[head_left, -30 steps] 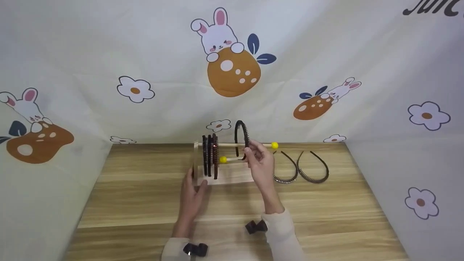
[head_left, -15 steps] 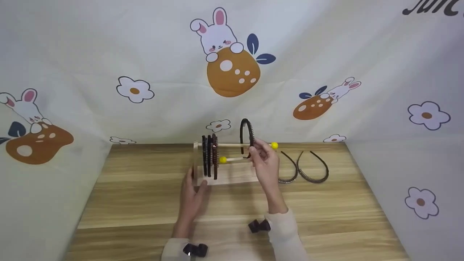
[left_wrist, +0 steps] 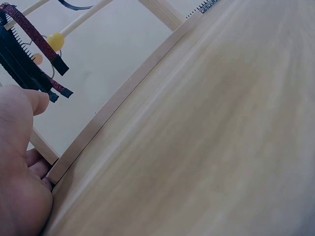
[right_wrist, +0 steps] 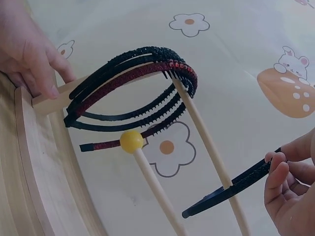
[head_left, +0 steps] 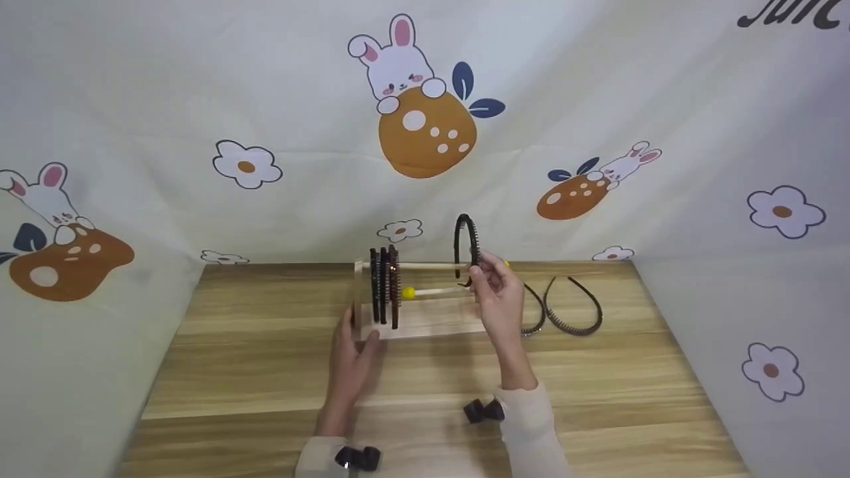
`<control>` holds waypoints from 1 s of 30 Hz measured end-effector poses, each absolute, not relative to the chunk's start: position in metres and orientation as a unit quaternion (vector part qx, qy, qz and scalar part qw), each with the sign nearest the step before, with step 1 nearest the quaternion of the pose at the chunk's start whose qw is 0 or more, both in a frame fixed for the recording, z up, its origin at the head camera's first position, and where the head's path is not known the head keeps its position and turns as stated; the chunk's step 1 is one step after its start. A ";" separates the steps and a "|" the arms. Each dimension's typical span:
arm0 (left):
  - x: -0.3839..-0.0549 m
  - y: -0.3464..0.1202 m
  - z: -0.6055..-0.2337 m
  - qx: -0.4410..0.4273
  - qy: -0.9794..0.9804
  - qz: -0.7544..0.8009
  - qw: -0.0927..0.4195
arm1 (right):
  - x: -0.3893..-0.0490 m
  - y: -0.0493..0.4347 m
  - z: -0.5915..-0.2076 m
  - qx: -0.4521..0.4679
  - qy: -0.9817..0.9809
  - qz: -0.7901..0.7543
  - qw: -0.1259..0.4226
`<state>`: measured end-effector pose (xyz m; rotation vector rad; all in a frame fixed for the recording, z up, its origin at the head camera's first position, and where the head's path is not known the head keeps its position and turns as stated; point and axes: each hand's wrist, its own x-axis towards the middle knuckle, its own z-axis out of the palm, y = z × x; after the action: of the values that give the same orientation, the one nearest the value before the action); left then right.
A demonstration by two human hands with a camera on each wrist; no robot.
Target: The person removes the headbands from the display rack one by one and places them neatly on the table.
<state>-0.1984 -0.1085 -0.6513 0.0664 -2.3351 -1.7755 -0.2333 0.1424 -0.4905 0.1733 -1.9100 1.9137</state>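
Note:
A wooden headband stand (head_left: pixel 431 322) rests on the table. My left hand (head_left: pixel 352 362) grips its left end, thumb in front and fingers behind the upright. With thumb and fingertips, my right hand (head_left: pixel 501 292) pinches a black toothed headband (right_wrist: pixel 206 204). The stand's upper rod (right_wrist: pixel 204 125) passes through that headband's loop; the headband is near the rod's right end, whose yellow ball is mostly hidden behind my fingers. Several black and dark red headbands (right_wrist: pixel 138 73) hang together at the left end of this rod. The lower rod ends in a yellow ball (head_left: pixel 408 293).
Two dark headbands lie on the table right of the stand: one headband (head_left: pixel 597 315) in full view, the other headband (head_left: pixel 541 309) partly behind my right hand. A patterned cloth wall (head_left: pixel 299 219) stands close behind the stand. Black wrist mounts (head_left: pixel 358 458) sit at both sleeves.
My right hand has moved steadily right with the pinched headband, sliding it along the upper rod away from the hanging group. My left hand and the stand have stayed in place.

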 end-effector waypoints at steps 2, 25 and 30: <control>-0.198 -0.108 -0.651 0.025 -0.792 -0.601 0.102 | -0.234 0.144 -0.491 0.063 -0.689 0.689 0.218; -0.199 -0.107 -0.649 0.020 -0.787 -0.608 0.106 | -0.234 0.166 -0.492 0.044 -0.690 0.683 0.235; -0.198 -0.108 -0.650 0.026 -0.787 -0.608 0.104 | -0.234 0.171 -0.493 0.034 -0.689 0.684 0.237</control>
<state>-0.1978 -0.1076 -0.6501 0.0778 -2.3210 -1.7930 -0.2342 0.1712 -0.4932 0.0937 -1.8887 1.8764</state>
